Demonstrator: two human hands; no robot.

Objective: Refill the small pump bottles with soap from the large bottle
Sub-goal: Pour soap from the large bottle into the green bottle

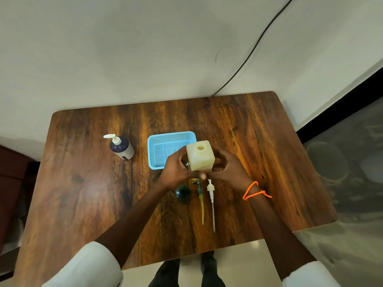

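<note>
A large pale-yellow square bottle [200, 156] stands upright at mid-table with its neck uncapped. My left hand [176, 168] grips its left side and my right hand [229, 168] curls round its right side; the thumbs meet at its front base. A small dark bottle [183, 193] with no pump stands just below my left wrist. Two pumps lie flat on the table in front of the large bottle: a dark one with a yellow tube [200, 198] and a white one [211, 198]. A dark-blue pump bottle [121, 147] with a white pump stands at the left.
A light-blue plastic basket [153, 151] sits right behind and left of the large bottle, partly hidden by my left hand. The wooden table [269, 152] stands against a white wall, with a black cable [248, 56] running down behind it.
</note>
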